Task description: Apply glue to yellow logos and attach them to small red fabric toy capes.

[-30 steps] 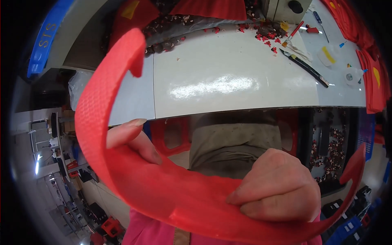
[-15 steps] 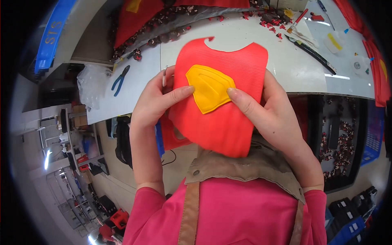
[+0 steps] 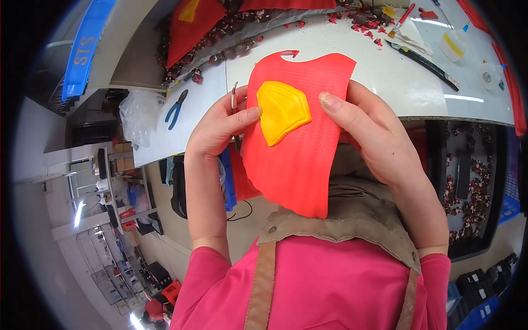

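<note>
A red, ribbed, flexible cape-shaped piece (image 3: 297, 176) with a notched upper edge is held up between both hands, above my apron. On its face sits a raised yellow shield-shaped emblem (image 3: 283, 113). My left hand (image 3: 220, 125) grips the left edge, its thumb touching the emblem's left side. Slim metal tweezers (image 3: 235, 94) stick up from among the left fingers. My right hand (image 3: 379, 126) pinches the right edge, thumb on the red face beside the emblem and the other fingers hidden behind.
Blue-handled pliers (image 3: 176, 110) and a crumpled plastic bag (image 3: 140, 118) lie on the white table (image 3: 407, 93) at left. Farther right are a brush (image 3: 402, 19), a long black tool (image 3: 423, 64) and a bottle (image 3: 452, 45). Small dark and red parts (image 3: 236, 50) heap along the back.
My right thumb has slid off the emblem onto the red face near the edge. The cape piece has turned slightly and curves more. More of the tweezers shows by my left hand.
</note>
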The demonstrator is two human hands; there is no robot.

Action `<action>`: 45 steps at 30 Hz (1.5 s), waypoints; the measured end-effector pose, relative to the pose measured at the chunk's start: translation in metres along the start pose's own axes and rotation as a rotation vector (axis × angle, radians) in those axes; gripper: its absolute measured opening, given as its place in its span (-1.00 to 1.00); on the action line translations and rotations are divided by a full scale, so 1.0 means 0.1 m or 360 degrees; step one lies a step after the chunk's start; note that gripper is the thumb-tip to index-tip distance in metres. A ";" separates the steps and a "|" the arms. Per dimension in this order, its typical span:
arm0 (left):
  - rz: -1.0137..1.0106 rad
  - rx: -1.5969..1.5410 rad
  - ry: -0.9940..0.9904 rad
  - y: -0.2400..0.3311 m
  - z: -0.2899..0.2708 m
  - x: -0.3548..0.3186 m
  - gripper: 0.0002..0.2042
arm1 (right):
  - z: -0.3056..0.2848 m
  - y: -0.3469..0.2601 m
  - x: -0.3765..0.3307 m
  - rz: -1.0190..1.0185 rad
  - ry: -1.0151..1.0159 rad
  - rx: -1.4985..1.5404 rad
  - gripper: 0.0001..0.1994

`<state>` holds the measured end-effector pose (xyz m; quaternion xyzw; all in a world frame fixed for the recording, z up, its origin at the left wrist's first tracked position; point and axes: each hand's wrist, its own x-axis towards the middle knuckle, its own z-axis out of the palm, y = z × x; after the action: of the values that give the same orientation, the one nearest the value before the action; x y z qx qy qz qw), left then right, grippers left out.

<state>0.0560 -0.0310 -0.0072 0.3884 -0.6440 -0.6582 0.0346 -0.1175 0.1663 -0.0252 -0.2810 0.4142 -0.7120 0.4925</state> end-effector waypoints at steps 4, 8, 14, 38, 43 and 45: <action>-0.0021 0.0061 0.0000 -0.01 -0.01 0.03 -0.32 | -0.01 0.01 0.00 -0.0008 -0.0007 -0.0008 -0.60; -0.0013 0.0041 -0.0019 -0.01 -0.02 0.04 -0.33 | 0.00 0.00 0.00 0.0005 0.0018 -0.0028 -0.63; 0.0006 0.0017 -0.0056 -0.03 -0.01 0.07 -0.33 | 0.00 -0.01 -0.01 -0.0062 0.0048 -0.0155 -0.70; -0.0003 0.0014 -0.0135 0.03 0.04 0.11 -0.32 | 0.03 -0.22 0.00 0.0098 -0.0183 -0.0121 -0.48; 0.0222 0.0003 -0.0192 0.12 0.06 0.01 -0.37 | 0.12 -0.12 0.03 -0.0142 -0.0057 -0.0039 -0.57; 0.0257 0.0139 0.0068 0.11 0.09 -0.12 -0.42 | 0.08 -0.10 0.06 -0.0022 -0.0045 -0.0109 -0.55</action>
<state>0.0546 -0.0190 0.0066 0.3502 -0.7005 -0.6161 0.0843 -0.1176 0.1599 -0.0123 -0.3105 0.4293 -0.6968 0.4835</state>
